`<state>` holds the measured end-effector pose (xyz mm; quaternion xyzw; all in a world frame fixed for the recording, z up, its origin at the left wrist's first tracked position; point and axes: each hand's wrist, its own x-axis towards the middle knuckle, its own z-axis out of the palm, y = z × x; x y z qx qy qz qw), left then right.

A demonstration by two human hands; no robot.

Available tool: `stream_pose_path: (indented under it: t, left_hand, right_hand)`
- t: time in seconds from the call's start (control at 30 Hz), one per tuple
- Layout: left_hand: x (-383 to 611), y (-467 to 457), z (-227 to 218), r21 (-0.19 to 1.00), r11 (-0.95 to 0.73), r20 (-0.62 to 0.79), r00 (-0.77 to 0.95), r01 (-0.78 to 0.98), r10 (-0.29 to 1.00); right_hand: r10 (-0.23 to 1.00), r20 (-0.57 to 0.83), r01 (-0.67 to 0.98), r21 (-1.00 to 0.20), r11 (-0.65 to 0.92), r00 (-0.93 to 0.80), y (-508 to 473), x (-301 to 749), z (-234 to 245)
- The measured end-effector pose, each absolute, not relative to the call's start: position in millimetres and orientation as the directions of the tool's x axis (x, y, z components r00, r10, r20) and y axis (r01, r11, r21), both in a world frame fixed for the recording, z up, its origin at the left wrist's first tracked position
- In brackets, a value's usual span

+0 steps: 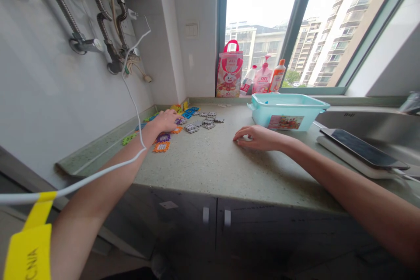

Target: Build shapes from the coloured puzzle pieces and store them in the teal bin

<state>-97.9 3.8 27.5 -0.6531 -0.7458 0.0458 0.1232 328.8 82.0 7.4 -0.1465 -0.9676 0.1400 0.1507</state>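
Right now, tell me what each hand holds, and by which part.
The left hand rests on the puzzle tiles; a grip cannot be told. The right hand lies on the countertop, holding nothing visible.

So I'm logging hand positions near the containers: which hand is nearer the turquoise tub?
Right. The right hand rests on the counter just in front of the turquoise tub, slightly to its left. The left hand is farther left, on the colored puzzle tiles.
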Motion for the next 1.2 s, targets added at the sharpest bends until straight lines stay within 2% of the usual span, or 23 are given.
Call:
stream_pose_path:
  t: [0.13, 0.3, 0.47, 0.6, 0.7, 0.83, 0.93, 1.07, 1.2]
  left_hand:
    - [-83.1, 8.6, 21.4, -0.251, 0.039, 0.096, -0.015, 0.967, 0.995]
    - [-59.2, 14.2, 11.3, -0.180, -0.170, 0.097, 0.190, 0.969, 0.977]
    - [-22.9, 11.3, 1.4, -0.089, -0.248, 0.038, 0.252, 0.965, 0.967]
    - [-3.8, 12.4, -1.6, -0.020, -0.332, 0.102, 0.332, 0.943, 0.938]
    - [0.7, 30.1, -3.0, -0.009, -0.241, 0.122, 0.240, 0.970, 0.963]
    - [6.1, 76.4, -3.3, -0.026, 0.023, 0.199, -0.017, 0.999, 0.980]
    - [10.4, 109.2, -2.4, -0.027, 0.219, 0.151, -0.213, 0.975, 0.965]
    - [11.0, 125.9, -3.1, -0.067, 0.172, 0.134, -0.162, 0.983, 0.978]
    - [12.2, 118.1, -3.4, -0.025, 0.061, 0.124, -0.058, 0.998, 0.991]
  right_hand:
    - [0.325, 0.242, 0.243, -0.314, 0.918, -0.914, 79.5, 328.6, 9.7]
    - [0.344, 0.223, 0.277, -0.283, 0.918, -0.912, 79.7, 326.8, 8.8]
    - [0.388, 0.257, 0.307, -0.303, 0.902, -0.885, 82.5, 322.0, 3.6]
    - [0.385, 0.268, 0.298, -0.312, 0.902, -0.883, 83.0, 318.3, 2.0]
    - [0.383, 0.274, 0.298, -0.306, 0.904, -0.882, 82.7, 316.2, 2.3]
    - [0.382, 0.285, 0.305, -0.278, 0.911, -0.879, 81.3, 316.2, 4.1]
    - [0.372, 0.281, 0.293, -0.286, 0.912, -0.885, 82.6, 317.8, 4.0]
    - [0.372, 0.350, 0.261, -0.324, 0.909, -0.860, 92.8, 317.1, -5.8]
    - [0.419, 0.491, 0.289, -0.321, 0.902, -0.763, 105.9, 308.2, -23.2]
